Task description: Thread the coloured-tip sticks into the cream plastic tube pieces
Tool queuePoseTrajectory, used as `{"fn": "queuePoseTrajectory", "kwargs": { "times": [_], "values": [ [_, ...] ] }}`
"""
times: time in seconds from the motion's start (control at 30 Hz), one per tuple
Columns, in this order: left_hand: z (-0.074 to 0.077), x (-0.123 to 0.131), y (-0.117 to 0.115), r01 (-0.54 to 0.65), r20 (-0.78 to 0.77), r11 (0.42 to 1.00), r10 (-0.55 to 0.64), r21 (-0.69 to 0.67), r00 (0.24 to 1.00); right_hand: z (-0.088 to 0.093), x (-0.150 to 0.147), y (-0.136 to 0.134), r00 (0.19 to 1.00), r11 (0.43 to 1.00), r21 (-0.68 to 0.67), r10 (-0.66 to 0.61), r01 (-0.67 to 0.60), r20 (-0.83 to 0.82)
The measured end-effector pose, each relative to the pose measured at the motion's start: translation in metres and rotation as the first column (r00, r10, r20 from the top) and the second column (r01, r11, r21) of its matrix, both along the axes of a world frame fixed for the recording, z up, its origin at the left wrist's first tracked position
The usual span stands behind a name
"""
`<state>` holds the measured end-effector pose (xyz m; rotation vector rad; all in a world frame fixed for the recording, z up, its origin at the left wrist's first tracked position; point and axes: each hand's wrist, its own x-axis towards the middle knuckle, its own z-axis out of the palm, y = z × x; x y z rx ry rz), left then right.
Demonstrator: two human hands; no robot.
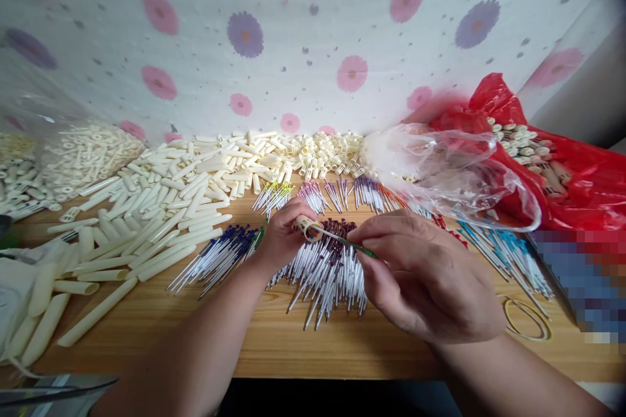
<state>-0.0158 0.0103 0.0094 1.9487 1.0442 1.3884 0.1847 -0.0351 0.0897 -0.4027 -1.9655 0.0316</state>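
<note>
My left hand is closed around a cream slotted pen barrel part, its open end facing right; small coloured bits show inside it. Between the thumb and fingers of my right hand is a thin pen refill with a white tube and a green end. The refill's white tip is at the mouth of the barrel part; how far in it reaches, I cannot tell. Below both hands lies a fan of refills with dark maroon ends. Refills with dark blue ends lie left of my left hand.
Cream pen barrels cover the table's left side and back. Yellow, pink and purple refills lie behind my hands, light blue refills to the right. A clear bag, a red bag and rubber bands are at right.
</note>
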Motion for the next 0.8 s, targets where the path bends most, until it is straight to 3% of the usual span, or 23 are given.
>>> {"fn": "queuePoseTrajectory", "kwargs": {
  "times": [0.23, 0.4, 0.5, 0.7, 0.8],
  "values": [
    [0.0, 0.0, 0.0, 0.021, -0.036, 0.997, -0.019, 0.07, 0.999, -0.011, -0.01, 0.003, 0.997, 1.0, -0.029, 0.0, -0.002, -0.074],
    [0.002, -0.004, 0.0, -0.075, -0.126, 0.993, 0.087, 0.096, 0.988, -0.021, -0.014, 0.011, 0.987, 0.992, -0.121, 0.01, -0.03, -0.16],
    [0.004, -0.007, -0.002, -0.066, -0.188, 0.989, 0.09, 0.129, 0.978, -0.025, -0.012, 0.017, 0.977, 0.983, -0.18, 0.003, -0.042, -0.212],
    [0.006, -0.008, -0.007, -0.147, -0.231, 0.964, 0.198, 0.22, 0.953, -0.037, -0.014, 0.032, 0.988, 0.985, -0.079, -0.148, 0.151, 0.035],
    [0.006, -0.008, -0.007, -0.215, -0.243, 0.939, 0.282, 0.268, 0.928, -0.041, -0.016, 0.036, 0.977, 0.977, -0.043, -0.205, 0.208, 0.065]
  ]
}}
